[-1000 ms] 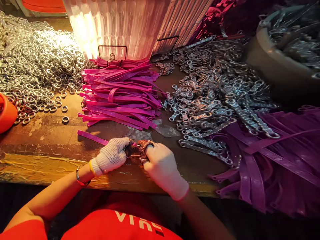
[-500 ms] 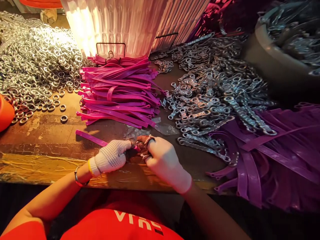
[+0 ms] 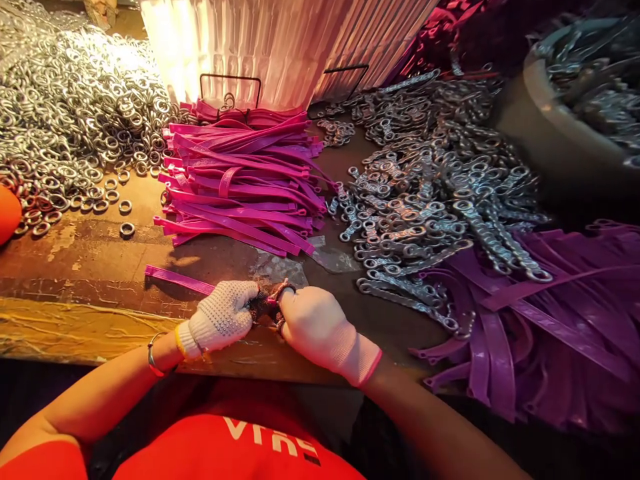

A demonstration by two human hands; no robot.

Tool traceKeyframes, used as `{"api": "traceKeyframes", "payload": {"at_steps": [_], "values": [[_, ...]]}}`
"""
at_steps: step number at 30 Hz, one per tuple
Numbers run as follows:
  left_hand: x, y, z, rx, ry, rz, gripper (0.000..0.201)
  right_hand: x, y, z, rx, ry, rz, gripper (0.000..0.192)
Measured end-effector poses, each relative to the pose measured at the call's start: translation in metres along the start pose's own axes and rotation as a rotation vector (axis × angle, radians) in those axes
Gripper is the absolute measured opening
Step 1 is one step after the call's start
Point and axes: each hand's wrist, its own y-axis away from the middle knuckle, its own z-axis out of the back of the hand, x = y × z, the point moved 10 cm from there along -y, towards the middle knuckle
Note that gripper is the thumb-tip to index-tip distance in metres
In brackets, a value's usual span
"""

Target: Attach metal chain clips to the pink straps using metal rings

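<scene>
Your left hand (image 3: pixel 221 318) is curled closed, its fingertips pinching the near end of 1 pink strap (image 3: pixel 177 279) that runs away to the left across the worn table (image 3: pixel 90 267). Your right hand (image 3: pixel 315 325) meets it fingertip to fingertip, fingers folded tight over a small metal ring (image 3: pixel 280 291) that peeks out above the knuckles, right where the strap end is; the exact join is hidden between your gloves. Both hands rest on the table near its front edge.

Just beyond them lies the stack of pink straps (image 3: pixel 240 183), with the heap of loose rings (image 3: pixel 75 127) to its left and the pile of metal links (image 3: pixel 430 193) to its right. Purple straps (image 3: pixel 550 313) spill over the right side, and a bowl (image 3: pixel 565 133) of more metal parts sits at the far right. A ribbed white sheet (image 3: pixel 280 47) stands at the back.

Compared with 0.5 s ago, your right hand has slid left and rolled over, so the ring shows less, and the 2 hands press closer together
</scene>
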Motion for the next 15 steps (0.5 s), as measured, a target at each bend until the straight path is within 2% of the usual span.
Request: {"api": "traceKeyframes", "payload": {"at_steps": [4, 7, 10, 11, 13, 15], "values": [[-0.002, -0.002, -0.001, 0.063, 0.073, 0.021, 0.019, 0.01, 0.0, -0.007, 0.045, 0.013, 0.061, 0.016], [-0.004, -0.004, 0.002, 0.099, 0.172, 0.06, 0.021, 0.009, 0.002, -0.006, 0.095, -0.003, 0.03, 0.016], [0.001, -0.004, 0.016, -0.008, 0.372, 0.129, 0.022, -0.005, 0.003, 0.007, 0.065, -0.017, 0.055, 0.014], [0.007, -0.002, 0.02, -0.061, 0.451, 0.179, 0.023, -0.017, 0.002, 0.015, 0.023, -0.007, 0.057, 0.014], [0.019, 0.001, 0.018, -0.108, 0.641, 0.29, 0.028, -0.057, -0.001, 0.031, -0.086, 0.063, -0.016, 0.013], [0.023, 0.002, 0.004, -0.059, 0.88, 0.369, 0.033, -0.11, -0.006, 0.039, -0.158, 0.198, -0.165, 0.019]]}}
